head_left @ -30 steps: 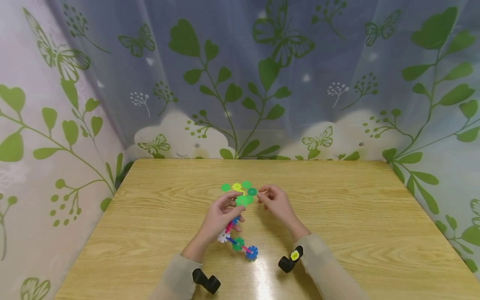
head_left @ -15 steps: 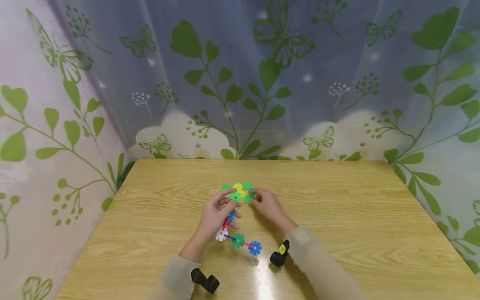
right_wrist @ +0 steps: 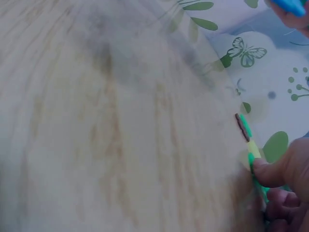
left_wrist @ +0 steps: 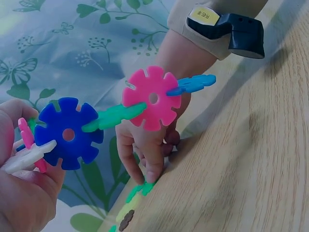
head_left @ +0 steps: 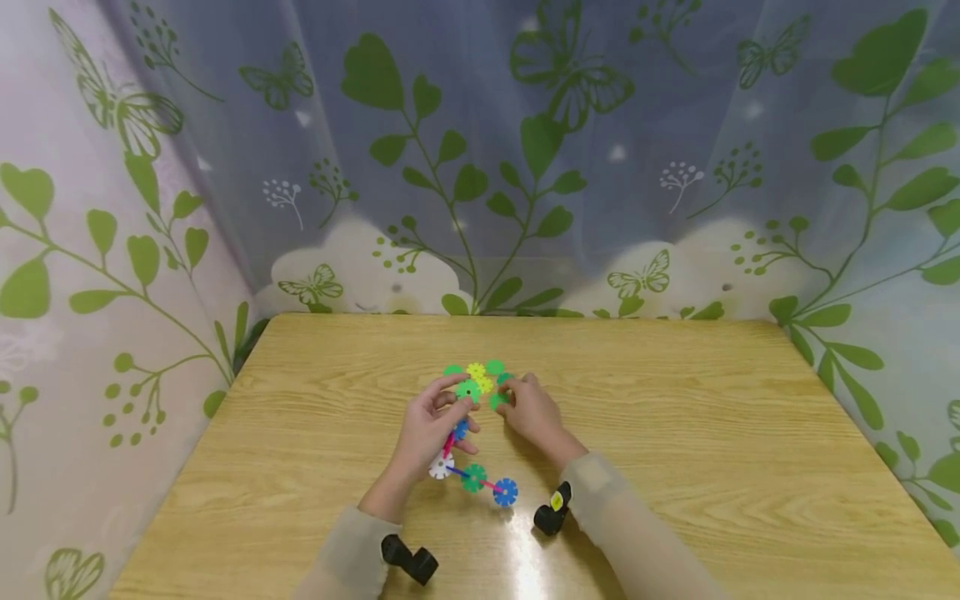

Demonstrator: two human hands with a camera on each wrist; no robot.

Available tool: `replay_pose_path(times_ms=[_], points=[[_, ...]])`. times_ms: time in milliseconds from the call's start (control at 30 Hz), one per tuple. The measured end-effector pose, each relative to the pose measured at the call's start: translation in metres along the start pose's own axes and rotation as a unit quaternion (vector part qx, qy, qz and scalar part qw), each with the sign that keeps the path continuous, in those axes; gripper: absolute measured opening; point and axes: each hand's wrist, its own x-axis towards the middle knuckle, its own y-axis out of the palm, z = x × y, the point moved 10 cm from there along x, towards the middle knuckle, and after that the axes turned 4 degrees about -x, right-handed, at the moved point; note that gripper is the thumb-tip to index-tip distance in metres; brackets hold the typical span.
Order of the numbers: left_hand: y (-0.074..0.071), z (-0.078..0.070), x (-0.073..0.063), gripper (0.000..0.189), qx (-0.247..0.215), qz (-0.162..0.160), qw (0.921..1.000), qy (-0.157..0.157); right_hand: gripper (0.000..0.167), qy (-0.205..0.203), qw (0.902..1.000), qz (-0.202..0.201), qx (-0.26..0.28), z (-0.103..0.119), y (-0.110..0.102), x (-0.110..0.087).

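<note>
We see the left hand (head_left: 435, 421) gripping a chain of notched discs (left_wrist: 116, 118), blue, pink, green, white, above the worktop (head_left: 675, 417); the right hand (head_left: 534, 412) pinches a green disc (left_wrist: 147, 189). The yellow label (left_wrist: 204, 15) we can't read.

On the table (head_left: 675, 417) lie discs (head_left: 484, 384), the left hand (head_left: 429, 427) at their near left, the right hand (head_left: 534, 414) at their near right. The chain (head_left: 478, 483) runs near-right from the left hand. Behind: the curtain (head_left: 645, 200).
</note>
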Motion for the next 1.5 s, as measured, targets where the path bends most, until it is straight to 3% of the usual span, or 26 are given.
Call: replay_pose_path(times_ms=[300, 400, 467, 567, 700, 933, 1133, 1500], points=[[0.002, -0.002, -0.001, 0.040, 0.007, 0.004, 0.9999, -0.007, 0.031, -0.006, 0.9988, 0.048, -0.008, 0.004, 0.003, -0.002], [0.002, -0.002, -0.002, 0.041, 0.008, 0.000, 0.9999, -0.009, 0.025, 0.000, 0.9989, 0.040, 0.024, 0.002, -0.002, -0.005], [0.002, -0.003, -0.002, 0.041, 0.006, -0.005, 0.9999, -0.010, 0.022, 0.002, 0.9971, 0.024, 0.073, 0.001, -0.007, -0.007], [0.001, -0.001, -0.001, 0.040, 0.005, -0.008, 1.0000, -0.002, 0.017, 0.005, 0.9851, -0.013, 0.171, -0.002, -0.017, -0.013], [0.002, -0.002, -0.001, 0.038, -0.002, -0.011, 0.9999, 0.004, 0.016, -0.013, 0.9580, -0.054, 0.281, 0.001, -0.031, -0.021], [0.007, -0.001, 0.002, 0.041, -0.009, -0.007, 0.9999, 0.005, 0.013, -0.028, 0.9241, -0.053, 0.377, 0.013, -0.049, -0.038], [0.013, -0.001, 0.004, 0.044, -0.014, -0.001, 0.9999, 0.009, 0.013, -0.067, 0.9148, -0.060, 0.394, 0.027, -0.063, -0.049], [0.020, 0.000, 0.005, 0.042, -0.029, -0.003, 0.9995, -0.006, 0.009, -0.075, 0.9022, -0.075, 0.418, 0.049, -0.091, -0.069]])
